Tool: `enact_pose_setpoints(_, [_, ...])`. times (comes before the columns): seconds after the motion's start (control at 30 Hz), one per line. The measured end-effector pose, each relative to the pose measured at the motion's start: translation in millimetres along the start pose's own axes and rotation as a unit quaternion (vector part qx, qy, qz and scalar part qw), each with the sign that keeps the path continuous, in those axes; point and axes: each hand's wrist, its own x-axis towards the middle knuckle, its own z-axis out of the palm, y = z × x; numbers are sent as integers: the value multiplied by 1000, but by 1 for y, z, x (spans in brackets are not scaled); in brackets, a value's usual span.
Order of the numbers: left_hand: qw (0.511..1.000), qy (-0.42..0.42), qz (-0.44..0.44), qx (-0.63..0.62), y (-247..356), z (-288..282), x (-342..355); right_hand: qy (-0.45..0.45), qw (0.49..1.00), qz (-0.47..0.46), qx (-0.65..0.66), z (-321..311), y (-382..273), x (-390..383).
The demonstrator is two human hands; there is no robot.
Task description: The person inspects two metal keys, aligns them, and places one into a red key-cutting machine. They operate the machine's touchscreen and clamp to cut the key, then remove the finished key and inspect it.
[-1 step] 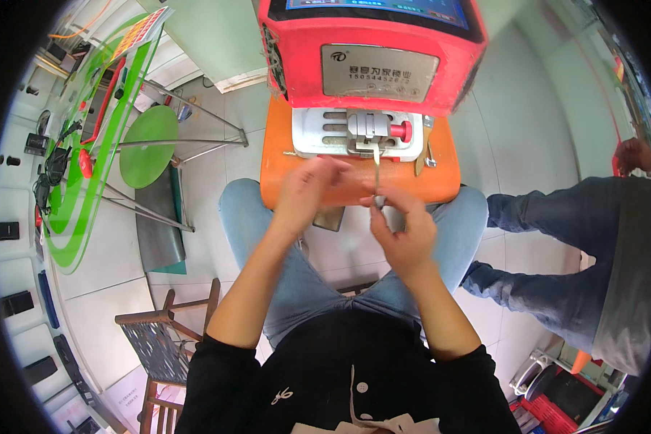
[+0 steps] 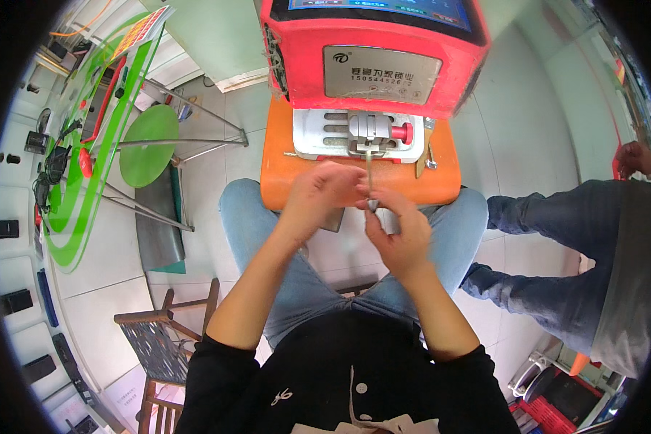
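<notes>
My right hand is closed, with thumb and fingers pinching the silver end of a thin brass-coloured metal strip. The strip points away from me, its far tip close below the metal clamp; whether they touch I cannot tell. Beside the strip, my left hand has its fingers curled in, fingertips at the strip and a little blurred. What those fingers pinch is hidden. The clamp, with a red knob, sits on the white slotted base of a red machine with a screen.
An orange stool between my knees bears the machine. On its right lie a brush and a small metal tool. A green glass table and wooden chair stand left; another person's legs are at the right.
My left hand has moved right, up to the strip, and its fingers have curled in. My right hand and the strip have shifted slightly left and nearer to me.
</notes>
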Motion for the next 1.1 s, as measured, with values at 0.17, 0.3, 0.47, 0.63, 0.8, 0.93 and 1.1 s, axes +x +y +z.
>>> enact_pose_setpoints(0.17, [995,-29,-87,-44,23,22,2,-6,1000,1,-14,7,13,-5])
enact_pose_setpoints(0.3, [985,-4,-157,-73,17,26,23,-4,994,66,-82,-14,25,0])
enact_pose_setpoints(0.47, [959,32,-238,-151,7,33,42,106,980,163,-32,-35,60,36])
enact_pose_setpoints(0.63, [960,37,-245,-132,7,33,47,39,980,193,-20,-26,81,50])
enact_pose_setpoints(0.8, [961,94,-236,-106,14,45,47,40,980,195,10,-20,92,55])
enact_pose_setpoints(0.93, [952,142,-241,-122,17,55,44,1,963,258,83,-22,97,59])
enact_pose_setpoints(1.1, [959,154,-220,-91,16,58,46,13,923,285,257,-21,102,60])
